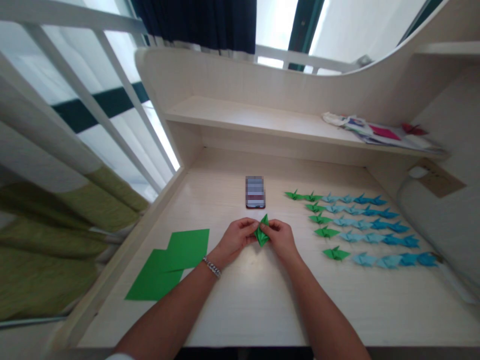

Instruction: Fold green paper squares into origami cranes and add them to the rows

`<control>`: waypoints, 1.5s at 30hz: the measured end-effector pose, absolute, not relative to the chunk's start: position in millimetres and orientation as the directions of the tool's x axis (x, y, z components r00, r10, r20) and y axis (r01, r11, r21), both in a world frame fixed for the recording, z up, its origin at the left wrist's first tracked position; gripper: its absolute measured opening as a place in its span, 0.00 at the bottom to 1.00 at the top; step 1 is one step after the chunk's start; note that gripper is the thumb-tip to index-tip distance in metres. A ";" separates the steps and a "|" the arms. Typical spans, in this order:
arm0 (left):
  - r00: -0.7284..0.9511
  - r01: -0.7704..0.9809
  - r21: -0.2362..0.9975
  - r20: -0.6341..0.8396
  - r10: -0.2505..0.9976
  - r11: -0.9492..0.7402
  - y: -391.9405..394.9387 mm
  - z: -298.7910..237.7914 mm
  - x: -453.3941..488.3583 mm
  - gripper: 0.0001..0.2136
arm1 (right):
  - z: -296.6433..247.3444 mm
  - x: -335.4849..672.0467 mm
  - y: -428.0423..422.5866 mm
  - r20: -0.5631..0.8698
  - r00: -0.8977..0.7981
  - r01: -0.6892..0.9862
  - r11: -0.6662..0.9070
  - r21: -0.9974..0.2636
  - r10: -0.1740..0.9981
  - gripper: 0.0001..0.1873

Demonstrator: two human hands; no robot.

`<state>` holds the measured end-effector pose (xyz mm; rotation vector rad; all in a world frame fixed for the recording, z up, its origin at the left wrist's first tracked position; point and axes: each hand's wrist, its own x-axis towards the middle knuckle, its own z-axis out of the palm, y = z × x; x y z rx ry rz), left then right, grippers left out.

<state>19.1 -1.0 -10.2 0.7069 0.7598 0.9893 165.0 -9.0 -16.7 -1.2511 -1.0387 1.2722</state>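
Note:
Between my two hands, above the middle of the desk, is a piece of folded green origami paper [264, 233], narrow and pointed at top and bottom. My left hand [240, 235] pinches its left side with thumb and fingers. On the other side, my right hand [278, 237] grips it with the thumb pressed on the front. Green paper sheets [187, 248] lie flat and overlapping to the left of my left forearm. To the right, rows of folded paper cranes stand on the desk, with green cranes [336, 253] at the left ends and blue cranes [408, 259] further right.
A phone [255, 192] lies just beyond my hands. Behind the desk [240, 310] runs a shelf [247, 117] with papers [382, 132] at its right end. A cable and plug [417, 172] hang at the right wall. White rails and a curtain [63, 215] border the left.

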 end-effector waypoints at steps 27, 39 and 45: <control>0.312 -0.300 0.909 -0.192 0.930 0.289 1.5 -16.5 18.4 0.14 | -17.8 169.7 -6.7 -0.004 0.077 0.132 -0.014 -0.991 0.997 0.07; 0.323 -0.151 0.978 -0.091 0.942 0.146 0.4 -7.7 14.0 0.12 | -12.0 168.5 -11.0 -0.002 0.074 0.144 -0.013 -0.989 0.997 0.07; 0.317 -0.253 0.933 -0.169 0.933 0.255 2.1 -13.4 16.5 0.13 | -11.0 167.5 -10.4 -0.004 0.066 0.103 -0.011 -0.995 0.998 0.07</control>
